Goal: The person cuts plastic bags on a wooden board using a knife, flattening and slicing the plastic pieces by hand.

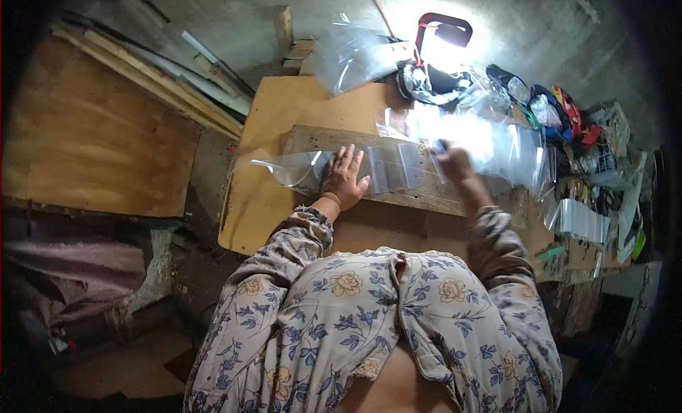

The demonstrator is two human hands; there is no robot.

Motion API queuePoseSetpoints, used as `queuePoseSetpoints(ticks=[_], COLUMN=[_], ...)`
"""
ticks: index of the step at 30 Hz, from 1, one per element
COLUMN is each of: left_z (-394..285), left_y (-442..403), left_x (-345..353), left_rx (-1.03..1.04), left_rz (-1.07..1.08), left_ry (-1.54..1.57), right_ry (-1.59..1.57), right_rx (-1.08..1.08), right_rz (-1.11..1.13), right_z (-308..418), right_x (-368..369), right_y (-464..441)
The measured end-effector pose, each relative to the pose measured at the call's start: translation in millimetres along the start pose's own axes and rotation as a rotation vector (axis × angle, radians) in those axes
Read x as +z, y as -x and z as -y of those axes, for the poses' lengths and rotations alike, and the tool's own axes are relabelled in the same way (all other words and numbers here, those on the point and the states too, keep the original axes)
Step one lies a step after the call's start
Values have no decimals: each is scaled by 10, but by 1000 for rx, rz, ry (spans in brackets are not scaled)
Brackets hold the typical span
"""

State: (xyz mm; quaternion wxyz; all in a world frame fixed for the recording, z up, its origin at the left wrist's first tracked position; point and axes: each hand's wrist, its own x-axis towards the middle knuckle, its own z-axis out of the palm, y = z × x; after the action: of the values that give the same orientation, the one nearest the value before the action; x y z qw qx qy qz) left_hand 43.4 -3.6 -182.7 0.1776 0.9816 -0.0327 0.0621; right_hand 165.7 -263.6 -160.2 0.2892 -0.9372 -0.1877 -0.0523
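Observation:
My left hand lies flat with fingers spread, pressing on a strip of clear plastic sheet. The strip runs along a wooden board, and its loose left end curls up. Farther right, my right hand is blurred and closed near the strip's right part. A small bluish thing shows at its fingertips, too smeared to name. Glare hides the plastic just beyond that hand. More clear plastic sheets lie to its right.
A bright lamp stands at the back of the yellowish table. Behind the board are a clear plastic bag and coloured bags. A roll of clear plastic and a basket stand at right; a wooden panel is at left.

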Motion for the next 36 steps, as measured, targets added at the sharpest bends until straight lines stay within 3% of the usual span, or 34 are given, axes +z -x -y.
queuePoseSetpoints(ticks=[1,2,4,7,9,10,12,14,15,18,20,23,24,26,28,30,32,34,36], left_z=[36,56,-41,-4,77,140,264,340,408,650,749,926,899,808,756,704,648,546,294], left_y=[16,41,192,525,732,762,783,774,770,697,712,685,659,588,480,322,98,-75,-221], left_x=[44,57,-169,-292,-339,-355,-398,-487,-461,-511,-632,-722,-785,-1025,-1169,-1271,-1341,-1471,-1676], left_rx=[54,110,138,110,-367,-370,-937,-877,-891,-1206,-1193,-1106,-1101,-1116,-1045,-973,-790,-635,-455], left_rz=[-68,-139,-263,-283,-280,-291,-396,-488,-554,-749,-699,-236,-237,-37,1,50,-119,-94,-276], left_ry=[166,329,281,496,722,722,1311,1098,1172,1301,1313,1723,1725,1841,1958,2070,2039,2128,1943], right_ry=[104,207,152,116,115,117,83,139,120,73,38,45,37,42,-217,-290,-179,-142,-143], right_rx=[58,153,182,42,-150,-161,-45,58,101,150,113,-29,-111,-165,-495,-683,-748,-742,-632], right_rz=[245,292,341,410,493,492,456,423,405,336,276,275,302,274,0,-85,-65,-90,-1], right_z=[416,733,1062,884,805,799,870,1125,1105,1069,1012,937,914,934,1152,1290,1261,1094,903], right_x=[108,254,302,520,550,555,438,252,320,486,528,530,514,432,-41,-498,-905,-1036,-1070], right_y=[46,123,147,66,-21,-18,28,138,161,231,230,194,181,181,258,339,449,602,777])
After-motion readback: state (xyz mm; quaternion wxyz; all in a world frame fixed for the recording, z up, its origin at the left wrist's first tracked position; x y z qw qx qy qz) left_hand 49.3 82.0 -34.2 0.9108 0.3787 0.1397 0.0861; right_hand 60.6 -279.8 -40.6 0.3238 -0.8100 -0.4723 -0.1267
